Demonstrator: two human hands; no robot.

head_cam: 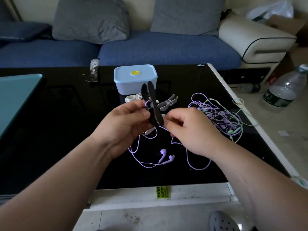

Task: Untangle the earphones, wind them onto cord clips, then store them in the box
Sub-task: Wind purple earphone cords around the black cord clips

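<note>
Winding looks in hand: above the table (66,130), the left hand (126,121) holds the black cord clip (154,104) in a closed grip while the right hand (190,130) pinches the purple earphones (171,157) by the cord, which next needs looping round the clip.

Box (135,79) behind clips (166,102), tangle (216,112) right.
</note>
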